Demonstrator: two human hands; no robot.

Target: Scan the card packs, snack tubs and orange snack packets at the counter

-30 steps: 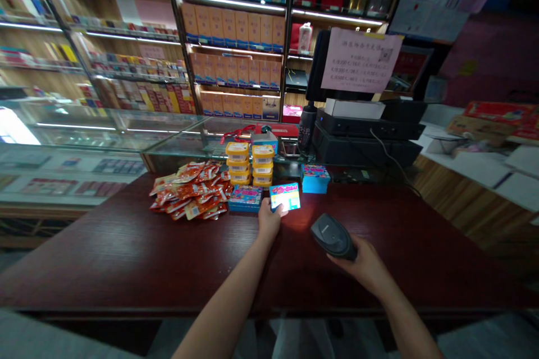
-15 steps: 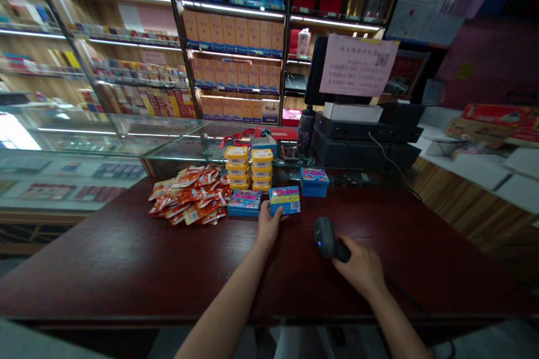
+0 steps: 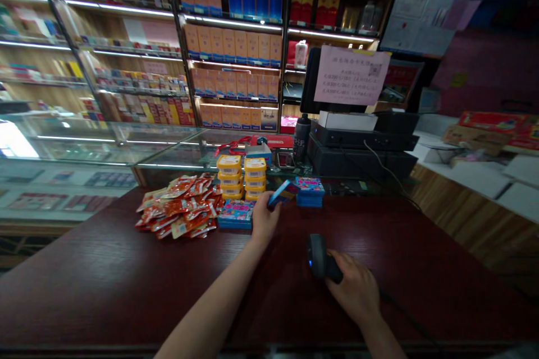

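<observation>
My left hand (image 3: 265, 219) is closed on a small flat blue box (image 3: 281, 193), held tilted above the table between two stacks. To its left lies a stack of like blue boxes (image 3: 234, 216) with pink lettering; a second blue stack (image 3: 310, 192) is just to the right. My right hand (image 3: 356, 286) grips the handle of a black barcode scanner (image 3: 319, 258) with a small blue light, its head turned left. Yellow-lidded tubs (image 3: 231, 176) stand in two piles behind the left stack. A heap of orange-red packets (image 3: 179, 207) lies beside them.
A dark red wooden table (image 3: 126, 291) spans the front. At the back stand a black bottle (image 3: 301, 137), a monitor with a pink notice (image 3: 351, 76) and dark till units (image 3: 353, 151). The scanner's cable (image 3: 404, 311) trails right. Glass counters (image 3: 84, 146) run left.
The blue box in my left hand has tipped from showing its broad printed face to nearly edge-on. My right hand and the scanner have shifted slightly left and lower in the view, which has tilted up.
</observation>
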